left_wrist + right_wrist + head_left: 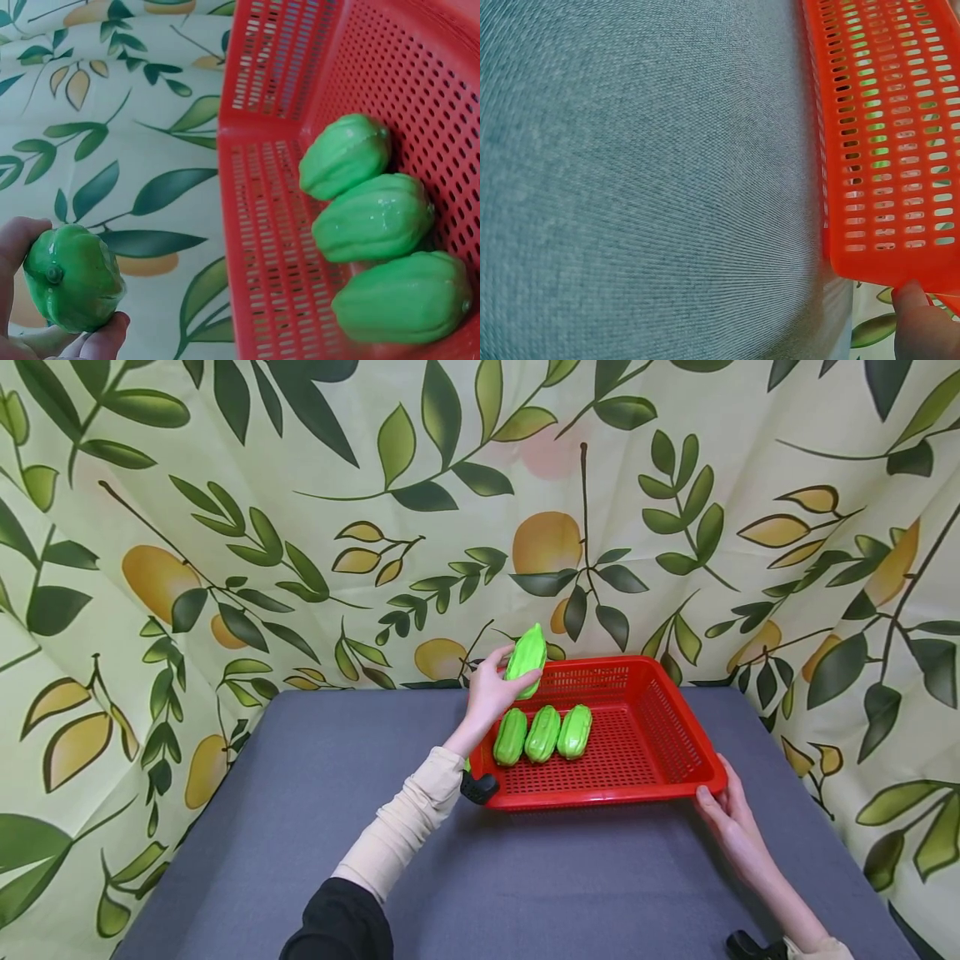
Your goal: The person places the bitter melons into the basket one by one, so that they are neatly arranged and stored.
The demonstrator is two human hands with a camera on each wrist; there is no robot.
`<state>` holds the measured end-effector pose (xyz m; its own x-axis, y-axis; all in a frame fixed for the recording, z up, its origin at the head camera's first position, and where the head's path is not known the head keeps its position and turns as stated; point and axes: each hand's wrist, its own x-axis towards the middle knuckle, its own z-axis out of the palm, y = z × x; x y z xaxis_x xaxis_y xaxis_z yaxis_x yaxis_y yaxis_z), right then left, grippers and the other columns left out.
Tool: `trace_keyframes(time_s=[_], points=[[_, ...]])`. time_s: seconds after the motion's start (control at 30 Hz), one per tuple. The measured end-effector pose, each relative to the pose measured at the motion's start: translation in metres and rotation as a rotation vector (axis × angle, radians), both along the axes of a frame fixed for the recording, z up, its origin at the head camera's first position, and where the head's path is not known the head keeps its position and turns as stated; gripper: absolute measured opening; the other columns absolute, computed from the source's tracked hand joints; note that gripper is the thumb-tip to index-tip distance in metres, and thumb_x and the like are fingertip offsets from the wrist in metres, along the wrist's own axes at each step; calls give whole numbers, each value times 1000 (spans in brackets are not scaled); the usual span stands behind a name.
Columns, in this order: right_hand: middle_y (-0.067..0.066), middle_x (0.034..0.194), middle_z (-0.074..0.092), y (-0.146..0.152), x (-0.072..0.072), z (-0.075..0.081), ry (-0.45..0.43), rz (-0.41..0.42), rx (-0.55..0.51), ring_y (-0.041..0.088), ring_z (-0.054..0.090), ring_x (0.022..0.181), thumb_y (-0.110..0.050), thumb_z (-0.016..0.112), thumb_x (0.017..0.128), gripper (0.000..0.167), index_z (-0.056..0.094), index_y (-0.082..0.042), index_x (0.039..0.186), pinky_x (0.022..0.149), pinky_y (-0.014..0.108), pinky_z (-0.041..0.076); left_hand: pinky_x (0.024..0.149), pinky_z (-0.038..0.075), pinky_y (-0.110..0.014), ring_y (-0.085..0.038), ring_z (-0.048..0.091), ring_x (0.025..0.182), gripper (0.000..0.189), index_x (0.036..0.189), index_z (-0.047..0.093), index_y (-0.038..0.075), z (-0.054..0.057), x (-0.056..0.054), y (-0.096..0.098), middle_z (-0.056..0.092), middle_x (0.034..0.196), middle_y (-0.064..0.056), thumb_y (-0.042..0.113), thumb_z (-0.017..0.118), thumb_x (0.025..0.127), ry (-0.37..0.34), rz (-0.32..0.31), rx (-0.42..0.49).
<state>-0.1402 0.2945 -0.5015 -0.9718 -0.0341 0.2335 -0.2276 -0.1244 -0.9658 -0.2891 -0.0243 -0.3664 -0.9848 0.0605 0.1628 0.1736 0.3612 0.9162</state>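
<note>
My left hand (491, 689) pinches a ridged green fruit (528, 660) between thumb and fingers, above the back left rim of a red plastic basket (600, 796). In the left wrist view the stem end of this held fruit (71, 277) faces the camera, clear of the basket wall. Three similar green fruits (542, 735) lie side by side in the basket's left part. At the basket's near right corner, my right hand (731, 818) grips the rim. Its thumb (922, 322) shows against the corner in the right wrist view; the other fingers are mostly hidden.
The basket stands toward the back of a table covered in grey-blue cloth (337, 760). A curtain with leaf and fruit prints (450, 527) hangs behind and along the sides. A bit of green (467, 766) shows beside the basket, mostly hidden by the left wrist.
</note>
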Motion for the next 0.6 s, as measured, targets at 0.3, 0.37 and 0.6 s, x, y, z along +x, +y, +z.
trace_keyframes(time_s=[0.3,0.37,0.6], points=[[-13,141,31,1,-1,0,-21,-15,22,-14,46,116,-6,36,100,67,-6,-11,152,88,4,44,90,52,-38,-30,60,114,65,136,50,7,-2,-11,13,60,127,-15,28,75,80,29,-15,-40],[-13,141,31,1,-1,0,-18,-14,23,-13,46,116,-5,36,100,67,-6,-10,152,88,4,44,87,53,-35,-28,62,110,65,136,50,7,-3,-14,16,62,124,-14,28,75,80,40,-19,-54],[-12,143,29,1,-2,1,-38,-23,45,-15,45,115,-7,37,101,68,-8,-10,152,87,4,44,71,50,-24,-23,65,94,60,131,54,9,-6,-22,30,67,111,-11,28,76,79,65,-21,-117]])
